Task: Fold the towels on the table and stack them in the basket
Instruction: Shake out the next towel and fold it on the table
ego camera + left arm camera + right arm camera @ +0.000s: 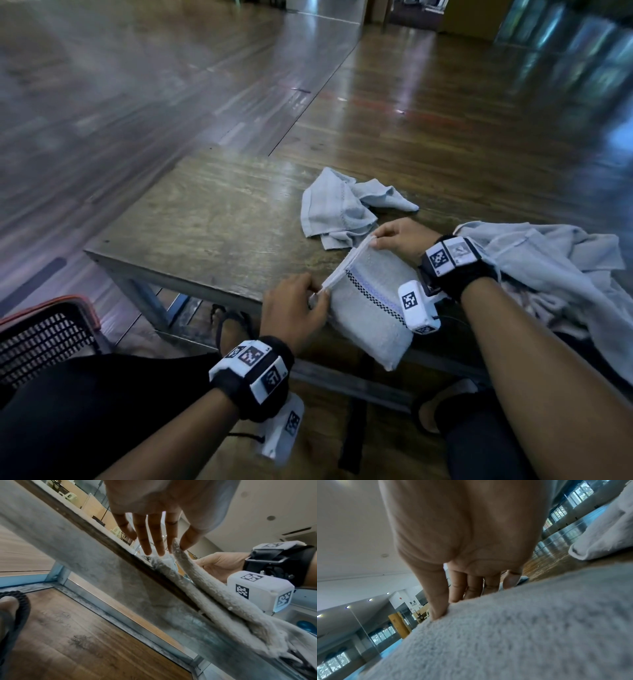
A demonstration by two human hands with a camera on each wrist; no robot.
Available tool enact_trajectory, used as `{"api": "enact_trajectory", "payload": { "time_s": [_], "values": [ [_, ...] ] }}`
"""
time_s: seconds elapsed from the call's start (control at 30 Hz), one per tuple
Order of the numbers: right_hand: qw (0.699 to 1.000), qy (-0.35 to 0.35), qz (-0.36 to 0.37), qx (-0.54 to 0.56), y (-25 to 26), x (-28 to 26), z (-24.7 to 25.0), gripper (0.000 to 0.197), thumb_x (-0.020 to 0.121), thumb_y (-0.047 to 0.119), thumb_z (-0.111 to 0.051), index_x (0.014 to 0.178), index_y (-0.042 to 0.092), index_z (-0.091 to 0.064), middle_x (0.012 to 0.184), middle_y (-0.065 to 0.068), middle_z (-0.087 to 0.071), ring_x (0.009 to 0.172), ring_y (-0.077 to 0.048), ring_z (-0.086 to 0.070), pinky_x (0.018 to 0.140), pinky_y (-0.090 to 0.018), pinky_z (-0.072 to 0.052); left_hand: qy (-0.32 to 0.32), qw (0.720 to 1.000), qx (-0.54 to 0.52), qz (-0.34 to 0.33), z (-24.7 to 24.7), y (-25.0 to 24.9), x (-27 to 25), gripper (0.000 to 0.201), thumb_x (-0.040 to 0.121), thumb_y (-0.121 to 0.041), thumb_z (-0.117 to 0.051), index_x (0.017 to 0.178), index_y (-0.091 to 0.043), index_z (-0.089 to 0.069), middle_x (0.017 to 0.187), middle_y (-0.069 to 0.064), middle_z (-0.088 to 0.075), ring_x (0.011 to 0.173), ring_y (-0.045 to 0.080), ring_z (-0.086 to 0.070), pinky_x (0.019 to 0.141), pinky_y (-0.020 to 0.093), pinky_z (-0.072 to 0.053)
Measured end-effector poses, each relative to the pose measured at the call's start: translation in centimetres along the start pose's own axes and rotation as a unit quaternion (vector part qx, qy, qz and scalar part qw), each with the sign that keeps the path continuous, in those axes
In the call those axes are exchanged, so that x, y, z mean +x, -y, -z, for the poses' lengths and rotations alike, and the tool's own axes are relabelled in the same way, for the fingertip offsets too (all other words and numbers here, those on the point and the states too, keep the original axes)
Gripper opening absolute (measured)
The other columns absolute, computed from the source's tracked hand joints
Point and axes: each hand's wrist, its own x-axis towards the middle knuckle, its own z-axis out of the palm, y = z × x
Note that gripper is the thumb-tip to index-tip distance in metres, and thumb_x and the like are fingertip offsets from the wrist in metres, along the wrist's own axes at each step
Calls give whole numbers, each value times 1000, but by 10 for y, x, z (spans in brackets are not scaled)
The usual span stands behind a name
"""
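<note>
A folded grey towel (370, 308) with a checked stripe lies at the table's near edge, partly overhanging it. My left hand (317, 296) pinches its near-left corner between thumb and forefinger (178, 546). My right hand (376, 240) pinches the far corner of the same edge; its thumb (439, 609) presses into the towel (513, 635). A crumpled grey towel (339, 209) lies just beyond my hands. A larger loose pile of towels (555, 274) sits at the right. The black mesh basket (44, 335) with an orange rim stands on the floor at lower left.
The wooden table (205, 219) has bare top to the left of the towels. Its metal frame (85, 563) runs under the near edge. My feet in sandals (233, 329) rest on the wooden floor beneath the table.
</note>
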Motion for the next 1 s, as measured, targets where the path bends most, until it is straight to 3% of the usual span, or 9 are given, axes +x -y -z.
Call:
{"api": "enact_trajectory", "payload": {
  "time_s": [0.13, 0.27, 0.37, 0.5, 0.6, 0.7, 0.87, 1.0],
  "values": [
    [1000, 14, 0, -28, 4, 8, -7, 23, 83, 23, -67, 100, 8, -69, 99, -7, -66, 95, -18, -57, 79, -29, -42, 13, 1000, 20, 21, -2, 6, 3, 21, 83, -39, -53, 75, -20, -54, 74, -7, -57, 76, 17, -54, 79, 42, -48],
    [998, 26, 3, -57, 2, 12, -12, 21, 84, 27, -66, 99, 13, -68, 97, -6, -64, 93, -18, -57, 76, -30, -41, 7, 999, 46, 8, -1, 11, 2, 21, 83, -38, -55, 75, -19, -55, 75, -6, -57, 77, 18, -54, 74, 41, -48],
    [996, 24, 5, -87, 2, 15, -19, 23, 84, 31, -65, 101, 16, -67, 91, -1, -61, 92, -17, -56, 78, -29, -41, 21, 998, 56, 6, -2, 16, 1, 20, 84, -41, -54, 78, -22, -55, 80, -7, -58, 82, 18, -55, 77, 42, -48],
    [988, 34, 1, -149, 10, 15, -25, 35, 89, 27, -59, 121, 15, -59, 117, -5, -60, 114, -18, -54, 86, -26, -39, 43, 996, 82, 10, -3, 16, 4, 19, 86, -43, -53, 89, -25, -57, 91, -7, -60, 90, 18, -56, 83, 41, -47],
    [981, 48, 11, -188, 13, 13, -25, 30, 91, 23, -56, 120, 16, -62, 126, -4, -59, 119, -19, -52, 88, -24, -39, 62, 992, 108, 13, -1, 13, 9, 20, 88, -41, -52, 93, -24, -61, 95, -5, -64, 94, 19, -58, 85, 39, -47],
    [979, 33, -2, -202, 5, 6, -19, 22, 89, 24, -58, 107, 17, -68, 118, -3, -63, 114, -19, -55, 90, -28, -44, 81, 989, 121, 19, 1, 7, 19, 19, 88, -38, -54, 94, -25, -66, 96, -3, -68, 94, 20, -61, 84, 37, -49],
    [974, 36, -38, -222, -20, -31, 6, 20, 88, 27, -58, 100, 17, -70, 99, 3, -65, 96, -14, -59, 81, -25, -44, 138, 979, 152, -4, -9, -8, 51, 18, 86, -26, -54, 92, -17, -68, 95, 7, -69, 91, 28, -63, 78, 37, -52],
    [977, -9, -32, -208, -56, -60, 14, 5, 84, 28, -62, 81, 25, -64, 78, 9, -65, 79, -12, -64, 74, -27, -49, 188, 966, 163, -74, -22, -28, 75, 21, 87, -13, -52, 96, -4, -69, 101, 15, -68, 95, 31, -60, 73, 27, -40]
  ]
}}
